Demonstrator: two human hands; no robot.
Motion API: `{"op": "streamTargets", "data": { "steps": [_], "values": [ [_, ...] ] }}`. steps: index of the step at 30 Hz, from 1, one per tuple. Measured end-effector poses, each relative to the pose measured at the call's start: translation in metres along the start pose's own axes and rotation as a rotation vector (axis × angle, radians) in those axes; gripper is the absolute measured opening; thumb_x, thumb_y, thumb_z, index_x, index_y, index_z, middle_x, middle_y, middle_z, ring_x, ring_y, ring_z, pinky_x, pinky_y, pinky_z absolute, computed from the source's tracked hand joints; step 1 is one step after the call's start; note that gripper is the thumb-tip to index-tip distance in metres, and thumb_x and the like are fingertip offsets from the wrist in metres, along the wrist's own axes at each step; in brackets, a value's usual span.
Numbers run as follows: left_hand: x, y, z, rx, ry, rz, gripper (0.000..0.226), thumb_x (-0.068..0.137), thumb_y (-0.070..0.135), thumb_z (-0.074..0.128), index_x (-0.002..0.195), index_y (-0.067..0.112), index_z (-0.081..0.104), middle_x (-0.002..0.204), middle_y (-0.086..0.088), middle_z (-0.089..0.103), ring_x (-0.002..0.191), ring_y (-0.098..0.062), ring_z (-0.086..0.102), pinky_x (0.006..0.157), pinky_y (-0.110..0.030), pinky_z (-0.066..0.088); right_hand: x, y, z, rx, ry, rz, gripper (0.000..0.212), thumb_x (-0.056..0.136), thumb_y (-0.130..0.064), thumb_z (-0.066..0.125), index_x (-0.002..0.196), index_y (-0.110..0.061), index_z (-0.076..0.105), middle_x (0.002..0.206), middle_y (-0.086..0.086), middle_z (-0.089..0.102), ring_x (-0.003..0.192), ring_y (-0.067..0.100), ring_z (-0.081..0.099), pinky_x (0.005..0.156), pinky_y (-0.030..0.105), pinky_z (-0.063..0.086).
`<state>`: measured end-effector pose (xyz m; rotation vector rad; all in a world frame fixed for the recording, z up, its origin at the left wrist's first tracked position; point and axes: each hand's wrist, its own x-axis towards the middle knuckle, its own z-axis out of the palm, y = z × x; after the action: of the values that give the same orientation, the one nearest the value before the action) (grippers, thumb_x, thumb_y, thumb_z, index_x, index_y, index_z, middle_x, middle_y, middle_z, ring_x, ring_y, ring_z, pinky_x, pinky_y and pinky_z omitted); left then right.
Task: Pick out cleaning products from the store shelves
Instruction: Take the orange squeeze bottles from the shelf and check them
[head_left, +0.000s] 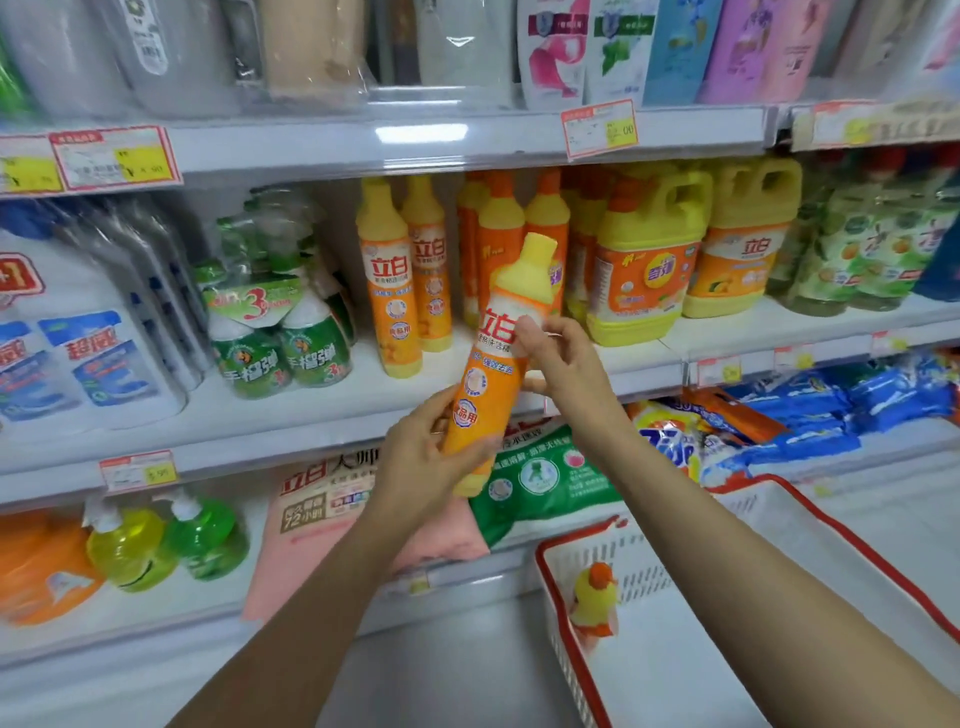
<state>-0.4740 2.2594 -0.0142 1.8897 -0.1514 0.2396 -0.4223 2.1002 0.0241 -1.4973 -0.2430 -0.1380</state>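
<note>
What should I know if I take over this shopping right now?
Left hand: grips the bottom end of the orange bottle.
Right hand: holds the same bottle at its middle. The bottle is tilted, yellow cap up, in front of the middle shelf.
The basket, white with a red rim, is low on the right, and a small yellow bottle with an orange cap stands inside it.
Done: one product in the basket, a second one in hand.
Left: probably lower the held bottle into the basket, then choose more cleaning products.
</note>
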Motion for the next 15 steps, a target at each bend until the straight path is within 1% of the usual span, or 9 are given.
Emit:
{"op": "streamTargets", "data": {
  "steps": [1,3,5,6,9,10,12,13,15],
  "values": [
    [-0.008,-0.004,-0.003,-0.178,-0.146,-0.076,0.052,0.078,0.023,0.079,0.126,0.019,0.060,0.119,0.000,0.070,0.103,-0.011,0.067,0.090,-0.031,0.056,-0.005,0.003,-0.006,0.056,-0.115,0.046,0.048,0.085,-0.047,0.065,0.119,-0.014,0.057,0.100,-0.007,0.071,0.098,0.012,0.069,0.087,0.031,0.058],
    [-0.025,-0.014,-0.007,-0.421,-0.384,-0.226,0.039,0.081,0.019,0.073,0.119,0.011,0.065,0.116,-0.010,0.071,0.106,-0.024,0.067,0.087,-0.035,0.057,-0.014,0.012,-0.014,0.126,-0.279,0.145,0.045,0.082,-0.042,0.069,0.116,-0.013,0.061,0.102,-0.001,0.072,0.094,0.014,0.069,0.084,0.030,0.055],
    [-0.041,-0.020,-0.011,-0.496,-0.515,-0.368,0.048,0.079,0.026,0.071,0.121,0.006,0.063,0.120,-0.017,0.068,0.110,-0.034,0.064,0.091,-0.040,0.055,-0.023,0.020,-0.011,0.115,-0.297,0.217,0.042,0.077,-0.037,0.076,0.109,-0.012,0.065,0.095,0.003,0.073,0.083,0.015,0.069,0.072,0.027,0.055],
    [-0.048,-0.024,-0.012,-0.484,-0.535,-0.398,0.055,0.077,0.032,0.071,0.125,0.007,0.060,0.122,-0.015,0.067,0.111,-0.031,0.064,0.090,-0.039,0.055,-0.026,0.025,-0.006,0.088,-0.254,0.247,0.041,0.075,-0.035,0.078,0.107,-0.011,0.065,0.093,0.003,0.073,0.078,0.013,0.070,0.066,0.025,0.054],
    [-0.074,-0.024,-0.011,-0.224,-0.374,-0.390,0.067,0.064,0.052,0.075,0.122,0.022,0.060,0.109,0.003,0.072,0.096,-0.011,0.069,0.078,-0.029,0.055,-0.034,0.041,0.013,0.027,-0.081,0.329,0.049,0.075,-0.032,0.083,0.110,-0.011,0.057,0.098,0.005,0.071,0.077,0.014,0.071,0.060,0.024,0.054],
    [-0.083,-0.026,-0.010,-0.074,-0.267,-0.370,0.065,0.059,0.054,0.079,0.114,0.026,0.061,0.102,0.006,0.072,0.089,-0.008,0.069,0.076,-0.028,0.056,-0.036,0.045,0.019,0.022,-0.045,0.326,0.048,0.074,-0.031,0.084,0.107,-0.013,0.054,0.099,0.006,0.069,0.079,0.015,0.071,0.061,0.026,0.055],
    [-0.097,-0.032,-0.011,0.118,-0.077,-0.339,0.046,0.065,0.043,0.085,0.103,0.028,0.063,0.094,0.004,0.073,0.081,-0.010,0.069,0.076,-0.031,0.058,-0.039,0.049,0.029,0.044,-0.094,0.328,0.044,0.076,-0.033,0.083,0.102,-0.015,0.051,0.095,0.005,0.068,0.075,0.011,0.071,0.059,0.025,0.057],
    [-0.102,-0.033,-0.014,0.071,-0.041,-0.355,0.036,0.072,0.035,0.083,0.102,0.025,0.065,0.093,0.000,0.074,0.080,-0.015,0.070,0.077,-0.035,0.059,-0.040,0.048,0.032,0.067,-0.183,0.345,0.042,0.079,-0.036,0.080,0.104,-0.015,0.053,0.092,0.002,0.068,0.072,0.007,0.071,0.058,0.023,0.056],
    [-0.110,-0.033,-0.026,-0.230,-0.081,-0.444,0.031,0.082,0.031,0.075,0.104,0.011,0.066,0.095,-0.015,0.073,0.077,-0.028,0.072,0.073,-0.042,0.061,-0.044,0.047,0.035,0.114,-0.393,0.415,0.049,0.084,-0.041,0.073,0.120,-0.014,0.053,0.094,-0.004,0.069,0.076,0.003,0.071,0.067,0.024,0.057]
  ]
}}
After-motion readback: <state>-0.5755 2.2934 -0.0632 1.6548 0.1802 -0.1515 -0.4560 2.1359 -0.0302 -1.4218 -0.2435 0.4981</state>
